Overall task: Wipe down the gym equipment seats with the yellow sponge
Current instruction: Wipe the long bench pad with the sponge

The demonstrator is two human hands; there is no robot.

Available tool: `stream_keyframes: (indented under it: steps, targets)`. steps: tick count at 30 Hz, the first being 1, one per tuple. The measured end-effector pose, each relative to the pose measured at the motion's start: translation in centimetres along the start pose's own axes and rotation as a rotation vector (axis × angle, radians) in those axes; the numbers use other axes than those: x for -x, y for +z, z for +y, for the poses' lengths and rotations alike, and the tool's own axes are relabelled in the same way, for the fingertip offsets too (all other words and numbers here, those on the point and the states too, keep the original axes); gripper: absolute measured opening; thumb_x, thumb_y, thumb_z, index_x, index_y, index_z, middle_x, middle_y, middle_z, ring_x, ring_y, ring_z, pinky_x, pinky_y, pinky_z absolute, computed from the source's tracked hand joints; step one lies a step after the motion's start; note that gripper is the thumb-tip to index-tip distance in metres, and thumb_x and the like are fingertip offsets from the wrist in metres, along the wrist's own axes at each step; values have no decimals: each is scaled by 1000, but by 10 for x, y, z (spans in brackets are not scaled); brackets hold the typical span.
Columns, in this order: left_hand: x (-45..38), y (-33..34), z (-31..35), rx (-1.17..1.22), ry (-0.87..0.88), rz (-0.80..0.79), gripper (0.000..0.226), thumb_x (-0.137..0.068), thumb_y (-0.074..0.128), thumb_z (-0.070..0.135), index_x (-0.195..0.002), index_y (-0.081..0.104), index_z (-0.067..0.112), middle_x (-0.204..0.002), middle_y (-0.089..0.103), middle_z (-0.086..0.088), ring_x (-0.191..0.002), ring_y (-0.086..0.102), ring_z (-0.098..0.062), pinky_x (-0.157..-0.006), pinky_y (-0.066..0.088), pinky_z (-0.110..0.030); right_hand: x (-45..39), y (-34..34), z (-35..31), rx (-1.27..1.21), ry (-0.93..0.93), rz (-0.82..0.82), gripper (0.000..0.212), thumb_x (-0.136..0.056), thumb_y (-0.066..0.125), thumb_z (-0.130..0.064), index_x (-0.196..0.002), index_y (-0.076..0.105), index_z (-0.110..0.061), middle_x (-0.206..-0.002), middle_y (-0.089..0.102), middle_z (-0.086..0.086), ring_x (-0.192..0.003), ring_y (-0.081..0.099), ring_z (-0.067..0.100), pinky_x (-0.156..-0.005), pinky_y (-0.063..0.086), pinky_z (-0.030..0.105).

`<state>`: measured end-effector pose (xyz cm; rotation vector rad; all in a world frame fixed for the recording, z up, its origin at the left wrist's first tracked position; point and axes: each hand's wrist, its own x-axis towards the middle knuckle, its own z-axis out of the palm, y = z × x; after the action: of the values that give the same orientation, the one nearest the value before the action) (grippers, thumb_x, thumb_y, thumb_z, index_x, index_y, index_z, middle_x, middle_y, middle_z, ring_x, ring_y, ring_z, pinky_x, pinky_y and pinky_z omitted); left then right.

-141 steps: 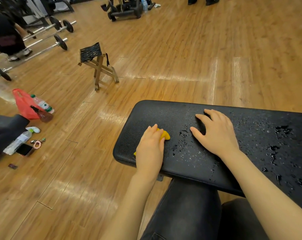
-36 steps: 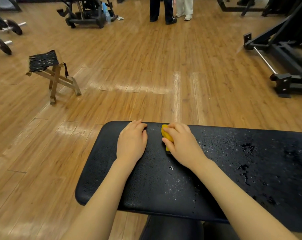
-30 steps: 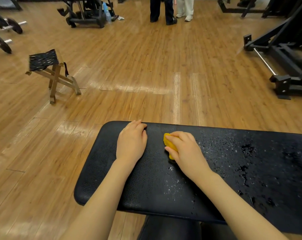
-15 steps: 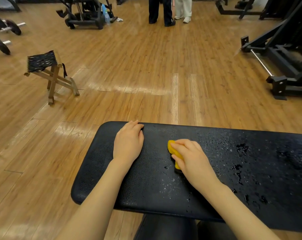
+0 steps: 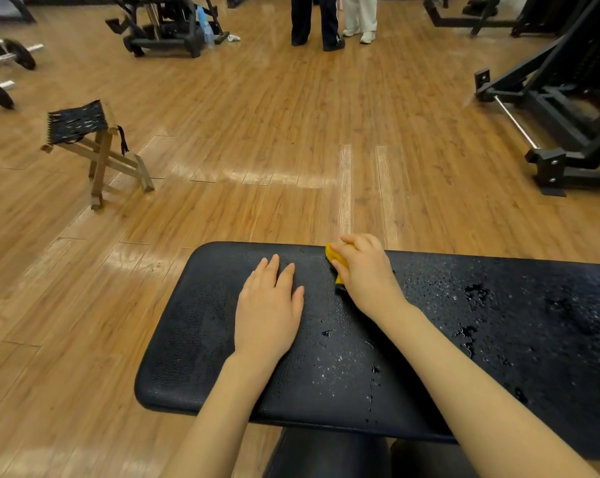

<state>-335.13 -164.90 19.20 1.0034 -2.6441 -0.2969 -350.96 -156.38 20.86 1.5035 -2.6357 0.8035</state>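
A black padded gym bench seat [image 5: 195, 343] stretches across the lower half of the view, beaded with water drops, more thickly on its right part. My right hand [image 5: 367, 274] grips the yellow sponge [image 5: 336, 260] at the seat's far edge; most of the sponge is hidden under the fingers. My left hand [image 5: 269, 312] lies flat on the seat, fingers straight, just left of the right hand.
A small wooden folding stool [image 5: 91, 146] stands on the wood floor at left. Barbell plates [image 5: 12, 56] lie far left. Black machine frames [image 5: 567, 115] stand at right and another [image 5: 167, 25] at the back. Two people's legs [image 5: 329, 19] are far ahead.
My right hand has slid the sponge from the middle of the seat out to its far edge. The left hand has shifted slightly toward me.
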Motion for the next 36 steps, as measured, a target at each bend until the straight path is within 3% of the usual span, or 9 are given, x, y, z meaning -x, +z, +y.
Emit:
stream_keyframes:
  steps: [4, 9, 16, 19, 22, 24, 26, 28, 36]
  targets:
    - [0, 3, -1, 13, 18, 65, 43, -94, 58, 32, -130, 59, 10, -141, 51, -16, -134, 44, -32, -107, 38, -45, 20, -10, 4, 83, -33, -18, 34, -88, 67, -28, -118, 67, -13, -121, 58, 5, -114, 46, 30, -91, 43, 43]
    - [0, 5, -1, -18, 30, 92, 41, -91, 61, 30, -127, 61, 9, -137, 54, -17, -130, 48, -34, -103, 43, -47, 46, -11, 6, 31, -41, 44, 25, -84, 72, -14, -108, 71, -8, -111, 63, 7, -106, 53, 32, -81, 52, 45]
    - [-2, 7, -1, -52, 31, 97, 41, -91, 60, 31, -127, 61, 10, -137, 54, -16, -131, 47, -33, -103, 43, -46, -11, -2, 10, -38, 48, 28, 27, -95, 57, -16, -120, 66, -9, -115, 59, 8, -110, 45, 29, -88, 39, 35]
    - [-2, 7, -1, -39, 24, 99, 41, -91, 59, 31, -127, 61, 11, -138, 53, -15, -132, 46, -32, -103, 43, -47, -10, -4, 11, -45, 38, 26, 28, -96, 57, -17, -121, 65, -9, -114, 58, 7, -110, 44, 25, -82, 36, 21]
    - [-1, 7, -1, -29, 30, 107, 40, -91, 61, 29, -126, 62, 10, -137, 54, -16, -131, 47, -33, -103, 43, -47, 19, -16, 9, -100, 22, 17, 24, -93, 60, -12, -116, 66, -7, -112, 56, 6, -98, 33, -1, -69, 33, -2]
    - [-1, 8, -2, -28, 35, 116, 40, -90, 62, 28, -125, 62, 9, -136, 55, -17, -130, 48, -34, -102, 44, -48, 44, -22, 12, -82, -4, 58, 23, -88, 67, -9, -110, 69, -6, -109, 59, 6, -101, 40, 4, -71, 34, 1]
    - [-2, 8, -1, -29, 37, 121, 40, -89, 63, 27, -124, 63, 9, -135, 56, -18, -129, 49, -35, -102, 45, -48, 58, -19, 18, -49, -15, 80, 27, -81, 74, -6, -108, 71, -7, -107, 62, 6, -102, 50, 25, -81, 38, 22]
    - [-2, 9, -1, -34, 38, 129, 39, -88, 64, 27, -123, 63, 9, -134, 56, -18, -128, 50, -35, -101, 45, -48, 52, -15, 23, -52, 4, 84, 28, -81, 74, -6, -109, 71, -7, -108, 63, 6, -102, 51, 30, -85, 36, 29]
    - [-2, 8, -1, -16, 33, 138, 39, -89, 63, 27, -123, 63, 9, -134, 56, -17, -128, 50, -34, -102, 44, -48, 4, -5, 25, -71, 101, 82, 33, -91, 63, -15, -123, 65, -8, -115, 59, 5, -111, 44, 24, -88, 28, 21]
